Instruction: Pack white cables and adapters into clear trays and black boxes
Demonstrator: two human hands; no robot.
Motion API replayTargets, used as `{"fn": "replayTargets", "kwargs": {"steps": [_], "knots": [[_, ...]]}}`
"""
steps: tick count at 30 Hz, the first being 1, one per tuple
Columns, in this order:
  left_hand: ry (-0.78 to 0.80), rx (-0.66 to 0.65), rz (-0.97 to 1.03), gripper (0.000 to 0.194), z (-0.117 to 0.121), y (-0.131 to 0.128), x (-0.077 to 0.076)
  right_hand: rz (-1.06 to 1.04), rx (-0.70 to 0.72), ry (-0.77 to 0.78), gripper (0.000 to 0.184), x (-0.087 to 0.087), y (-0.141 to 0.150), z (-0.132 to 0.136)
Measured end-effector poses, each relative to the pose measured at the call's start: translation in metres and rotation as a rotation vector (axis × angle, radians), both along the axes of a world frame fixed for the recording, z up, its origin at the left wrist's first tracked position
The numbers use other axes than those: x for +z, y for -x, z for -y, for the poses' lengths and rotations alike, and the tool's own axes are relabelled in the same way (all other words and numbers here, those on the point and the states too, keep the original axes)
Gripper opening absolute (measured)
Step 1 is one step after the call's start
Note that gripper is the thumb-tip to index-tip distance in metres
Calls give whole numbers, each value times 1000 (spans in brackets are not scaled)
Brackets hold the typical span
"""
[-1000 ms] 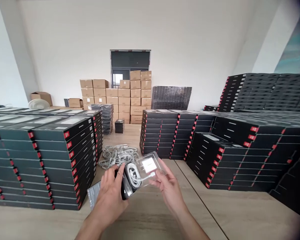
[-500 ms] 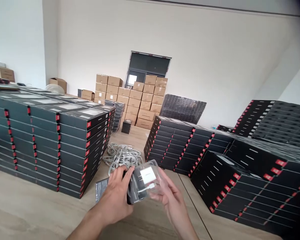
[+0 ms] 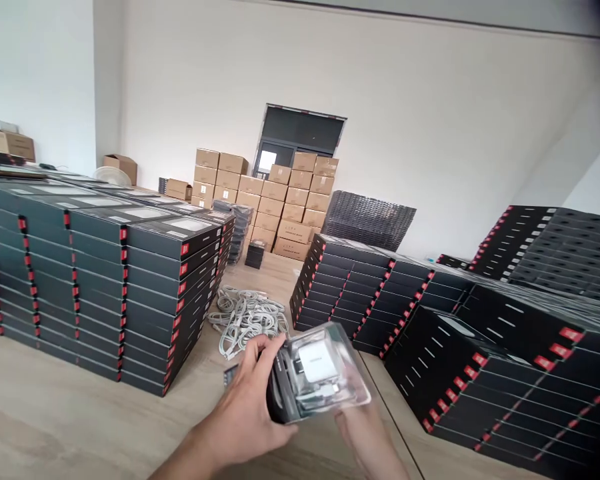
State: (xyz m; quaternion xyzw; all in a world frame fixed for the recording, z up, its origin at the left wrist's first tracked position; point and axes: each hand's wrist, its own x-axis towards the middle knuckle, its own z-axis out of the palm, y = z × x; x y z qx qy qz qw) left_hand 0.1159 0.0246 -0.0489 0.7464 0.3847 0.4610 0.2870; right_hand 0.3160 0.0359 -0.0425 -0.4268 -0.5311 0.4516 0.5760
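The left hand (image 3: pixel 247 417) grips the near-left end of a clear plastic tray (image 3: pixel 317 373), thumb on top and fingers clamped on its dark edge. The right hand (image 3: pixel 365 427) sits under the tray's near-right side, mostly hidden by it — its fingers cannot be seen well enough to tell how they lie. The tray is held tilted above the wooden table (image 3: pixel 80 427), low in the middle of the scene, with a white charger block (image 3: pixel 317 360) and a white cable inside.

Just beyond lies a loose heap of white cables (image 3: pixel 247 317). Tall stacks of black boxes (image 3: pixel 130 293) wall in the left; more black stacks (image 3: pixel 360 287) crowd the right. Far back stand brown cartons (image 3: pixel 275 200).
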Motion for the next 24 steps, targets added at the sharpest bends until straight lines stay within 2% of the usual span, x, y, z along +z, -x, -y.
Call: {"fn": "replayTargets", "kwargs": {"steps": [3, 5, 10, 13, 15, 18, 21, 24], "knots": [[36, -15, 113, 124, -1, -9, -7, 145, -174, -137, 36, 7, -8, -5], [20, -60, 144, 122, -2, -11, -12, 256, -205, -173, 34, 8, -11, -7], [10, -87, 244, 95, -10, -3, -19, 354, -213, -213, 37, 11, -1, -2], [21, -75, 277, 80, -15, -2, -22, 365, -266, -256, 39, 11, 4, 0], [-4, -33, 294, 68, -17, -3, -24, 330, -307, -323, 32, 9, 5, 0], [-85, 47, 259, 48, -20, -1, -24, 330, -250, -419, 16, 5, 3, 0], [-149, 56, 196, 27, -20, 4, -20, 459, -166, -481, 12, 4, 0, 0], [-192, 43, 212, 16, -19, 8, -16, 540, -180, -503, 11, 5, -1, 1]]}}
